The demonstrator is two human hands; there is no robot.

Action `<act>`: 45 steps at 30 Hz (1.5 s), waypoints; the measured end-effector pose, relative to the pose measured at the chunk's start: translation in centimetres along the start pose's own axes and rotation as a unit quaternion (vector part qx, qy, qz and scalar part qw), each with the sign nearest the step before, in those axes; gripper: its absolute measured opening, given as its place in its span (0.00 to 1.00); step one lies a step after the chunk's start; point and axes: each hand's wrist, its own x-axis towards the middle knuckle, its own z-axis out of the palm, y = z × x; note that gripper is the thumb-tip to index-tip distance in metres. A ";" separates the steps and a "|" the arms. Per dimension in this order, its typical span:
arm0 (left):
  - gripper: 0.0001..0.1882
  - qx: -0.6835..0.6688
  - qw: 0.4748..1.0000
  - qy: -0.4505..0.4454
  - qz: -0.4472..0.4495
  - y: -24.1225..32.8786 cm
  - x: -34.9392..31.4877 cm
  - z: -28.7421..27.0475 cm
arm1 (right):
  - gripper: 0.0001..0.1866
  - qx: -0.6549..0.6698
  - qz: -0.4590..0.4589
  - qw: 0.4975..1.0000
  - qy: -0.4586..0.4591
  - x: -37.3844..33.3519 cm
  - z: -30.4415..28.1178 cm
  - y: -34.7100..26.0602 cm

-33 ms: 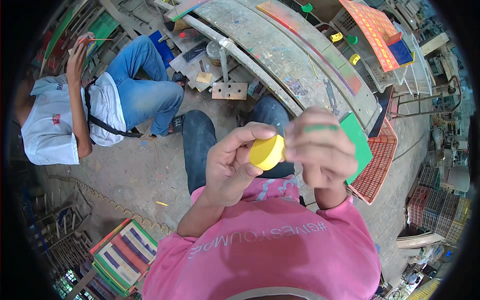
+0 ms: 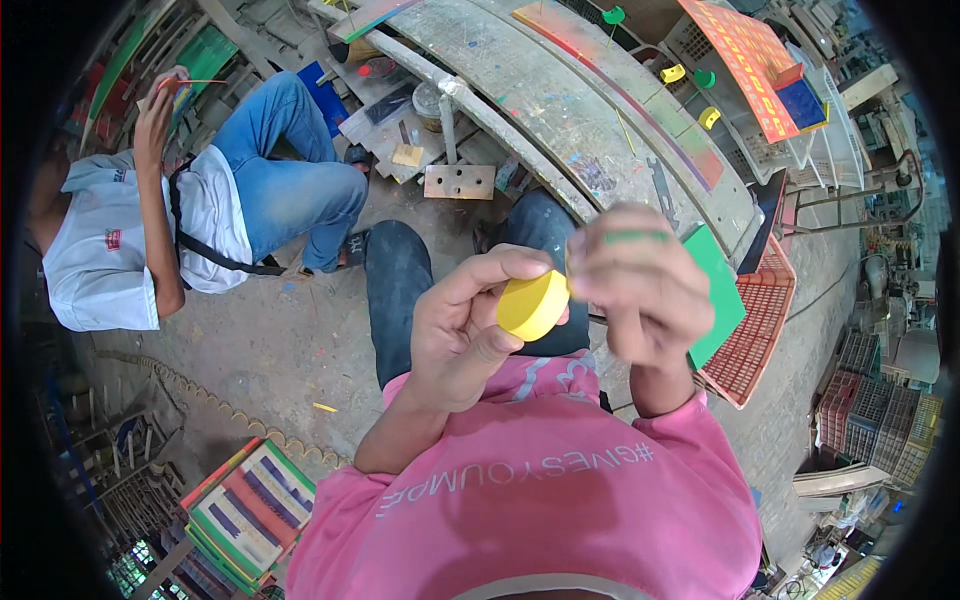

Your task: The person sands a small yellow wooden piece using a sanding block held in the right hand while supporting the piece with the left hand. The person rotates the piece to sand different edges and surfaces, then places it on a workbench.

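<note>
My left hand (image 2: pixel 455 340) pinches a thick yellow rounded piece (image 2: pixel 530 308) between thumb and fingers, in front of my chest. Its smooth flat face and curved edge show, like part of a disc. Against the piece's right edge, my right hand (image 2: pixel 640 285) is closed, with its fingers curled and smeared by motion. What those fingers hold, if anything, is hidden. A green paint-like mark crosses the back of its fingers.
A paint-stained bench (image 2: pixel 540 100) stands ahead, with yellow (image 2: pixel 673 75) and green (image 2: pixel 614 17) curved pieces on thin sticks beyond. At right are a green board (image 2: pixel 715 295) and orange crate (image 2: pixel 750 345). A co-worker (image 2: pixel 200 210) sits at left. Stacked coloured frames (image 2: pixel 245 510) lie lower left.
My right hand has shifted slightly upward along the yellow piece's edge. My left hand and the piece have barely moved.
</note>
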 end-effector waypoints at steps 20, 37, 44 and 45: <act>0.19 0.066 0.993 -0.092 0.046 1.3 0.7 0.1 | 0.07 0.015 -0.050 0.999 0.008 0.4 0.3 -1.1; 0.19 0.097 0.988 -0.103 0.053 1.5 0.8 -0.2 | 0.11 0.016 -0.153 0.987 -0.046 0.4 0.3 -2.1; 0.19 0.113 0.985 -0.112 0.072 1.2 1.0 -0.3 | 0.07 -0.013 -0.161 0.986 -0.044 0.7 0.4 -1.9; 0.19 0.104 0.986 -0.115 0.060 1.3 1.0 -0.3 | 0.07 -0.030 -0.152 0.987 -0.033 0.6 0.3 -1.7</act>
